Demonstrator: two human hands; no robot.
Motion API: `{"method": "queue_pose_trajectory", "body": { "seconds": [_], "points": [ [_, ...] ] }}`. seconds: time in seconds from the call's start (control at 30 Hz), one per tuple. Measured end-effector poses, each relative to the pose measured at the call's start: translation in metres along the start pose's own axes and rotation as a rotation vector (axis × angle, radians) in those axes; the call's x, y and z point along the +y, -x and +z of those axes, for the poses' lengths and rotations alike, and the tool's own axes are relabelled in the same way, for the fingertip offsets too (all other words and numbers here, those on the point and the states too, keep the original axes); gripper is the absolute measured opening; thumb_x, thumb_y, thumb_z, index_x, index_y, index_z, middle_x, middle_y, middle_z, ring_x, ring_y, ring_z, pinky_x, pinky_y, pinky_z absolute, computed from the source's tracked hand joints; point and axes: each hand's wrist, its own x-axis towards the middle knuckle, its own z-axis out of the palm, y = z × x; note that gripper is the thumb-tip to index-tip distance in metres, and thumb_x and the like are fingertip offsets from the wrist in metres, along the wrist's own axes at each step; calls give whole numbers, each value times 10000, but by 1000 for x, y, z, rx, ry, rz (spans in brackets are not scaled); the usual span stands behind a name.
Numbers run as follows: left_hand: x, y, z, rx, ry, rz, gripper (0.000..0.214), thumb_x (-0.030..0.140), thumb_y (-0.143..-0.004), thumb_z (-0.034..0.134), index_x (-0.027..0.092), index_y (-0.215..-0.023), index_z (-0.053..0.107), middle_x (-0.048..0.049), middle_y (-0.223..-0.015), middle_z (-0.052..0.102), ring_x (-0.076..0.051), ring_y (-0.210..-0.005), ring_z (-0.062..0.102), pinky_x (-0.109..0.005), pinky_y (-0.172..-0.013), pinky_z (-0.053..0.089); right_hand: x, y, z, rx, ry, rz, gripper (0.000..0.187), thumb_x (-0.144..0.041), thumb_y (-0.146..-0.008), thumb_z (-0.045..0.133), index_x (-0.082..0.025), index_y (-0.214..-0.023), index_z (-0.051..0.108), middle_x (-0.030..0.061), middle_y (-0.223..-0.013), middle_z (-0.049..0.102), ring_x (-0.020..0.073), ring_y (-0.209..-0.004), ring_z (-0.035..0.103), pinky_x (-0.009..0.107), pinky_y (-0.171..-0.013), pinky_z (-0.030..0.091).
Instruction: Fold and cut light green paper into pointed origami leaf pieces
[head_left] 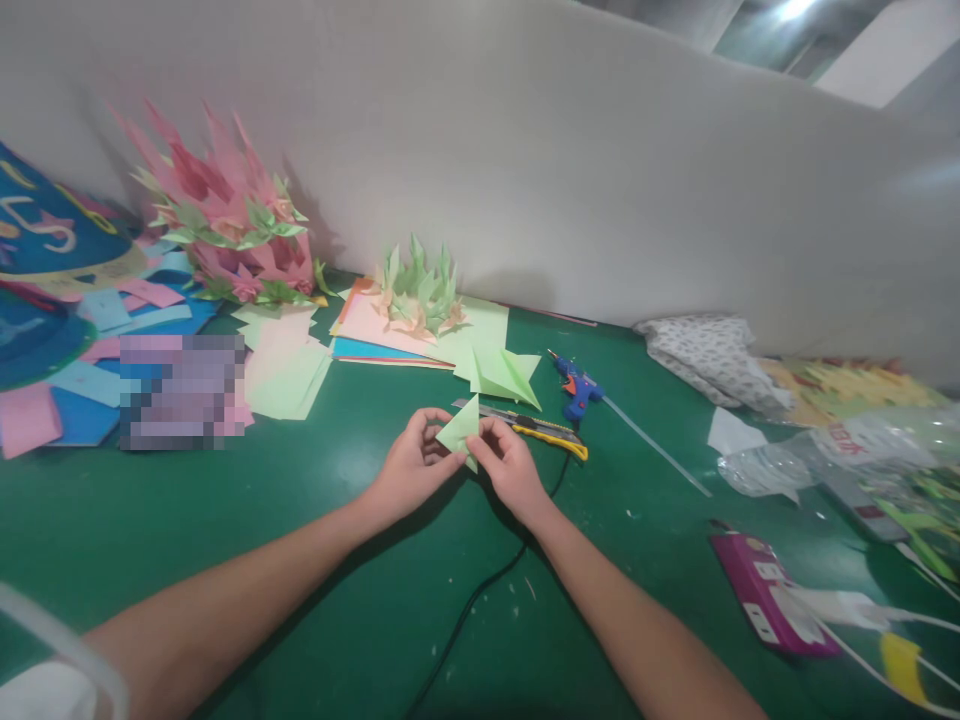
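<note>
Between both hands is a small pale green piece of folded paper [459, 428], pointed at the top. My left hand [418, 452] is closed on its left side, thumb near the lower edge. My right hand [510, 462] pinches the right side, the thumb pressed on the paper's face. Just beyond the fingers lies a yellow utility knife [551, 434] on the green table [360, 620]. A larger folded light green paper [504, 376] rests behind it. To the right of that sits a blue glue gun [577, 388] with a long clear glue stick in its back.
A green and peach folded-paper piece [424, 290] stands on stacked coloured sheets [390, 350]. Taller pink paper work [232, 220] stands at left, near loose pale sheets [289, 370]. At right are a plastic bottle [825, 450] and a purple power strip [769, 590]. A black cord [480, 590] crosses the table.
</note>
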Motion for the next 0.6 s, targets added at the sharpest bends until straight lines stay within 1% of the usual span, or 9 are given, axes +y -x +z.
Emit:
{"method": "queue_pose_trajectory", "body": {
  "seconds": [0.13, 0.3, 0.43, 0.6],
  "points": [
    [-2, -1, -1, 14, 31, 1, 364, 200, -697, 645, 189, -937, 373, 29, -794, 567, -83, -680, 580, -223, -661, 476, -1, -1, 0, -10, -36, 25, 189, -360, -791, 552, -188, -749, 486, -20, -676, 479, 122, -612, 454, 234, -580, 387],
    [0, 0, -1, 8, 11, 12, 347, 191, -697, 649, 194, -915, 379, 46, -768, 541, -74, -659, 559, -207, -636, 457, -3, 0, -1, -23, -100, 53, 202, -363, -784, 573, -178, -754, 497, -19, -692, 485, 119, -642, 453, 234, -610, 380],
    [1, 1, -1, -32, 20, 13, 356, 188, -687, 663, 185, -926, 400, 30, -816, 520, -73, -684, 537, -193, -624, 440, -2, 0, -1, -23, -118, 77, 214, -372, -776, 588, -175, -759, 509, -14, -696, 491, 121, -648, 457, 237, -611, 382],
    [-3, -1, -2, -13, -9, 37, 297, 178, -713, 635, 181, -909, 412, 27, -815, 493, -80, -720, 527, -199, -651, 442, -2, -1, -2, -37, -152, 104, 243, -401, -764, 599, -174, -753, 513, -9, -701, 512, 127, -654, 475, 245, -627, 397]
  ]
}}
